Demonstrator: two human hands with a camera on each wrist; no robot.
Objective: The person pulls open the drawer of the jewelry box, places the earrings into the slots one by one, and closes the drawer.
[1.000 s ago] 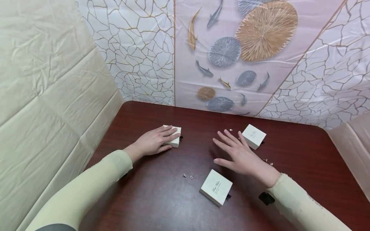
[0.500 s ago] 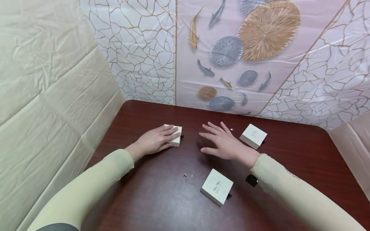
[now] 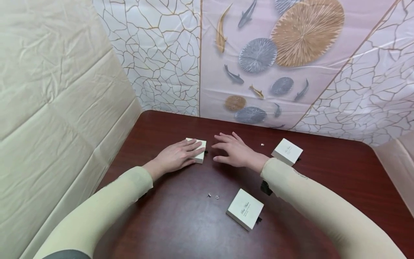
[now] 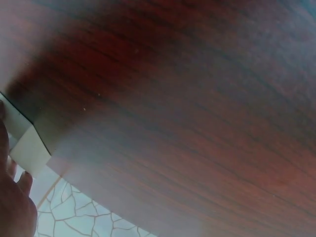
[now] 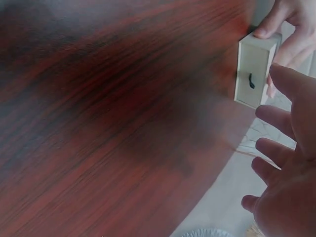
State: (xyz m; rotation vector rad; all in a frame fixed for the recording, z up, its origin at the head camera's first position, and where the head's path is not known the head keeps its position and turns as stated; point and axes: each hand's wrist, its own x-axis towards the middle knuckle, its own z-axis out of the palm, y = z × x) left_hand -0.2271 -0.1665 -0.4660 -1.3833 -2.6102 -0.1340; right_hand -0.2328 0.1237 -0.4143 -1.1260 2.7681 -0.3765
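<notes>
Script (image 3: 244,208) that seems to read "Best Wishes" is printed on the lid of the lower cream box (image 3: 249,215), right of centre in the lower frame, with finer lines too small to be read. Similar lettering on the upper-right box (image 3: 287,151) cannot be made out. The held box (image 5: 252,64) is set left of centre in the head view, flat on the desk (image 3: 168,223); its end panel, fitted with a black ribbon tab (image 5: 252,81), is pointed toward the right of the frame. Its long axis cannot be told, since the lid is partly covered by the left hand (image 3: 174,154), whose grip is clasped across it, thumb against the near side. The right hand (image 3: 235,151) is held just to the right of the tab, its grip spread and fingers gently bent. All three boxes are squarish, pale and sharp-edged. Two small shiny studs (image 3: 217,197) are seen near the lower box. Dark red-brown, streaked wood grain is shown by the desk.
</notes>
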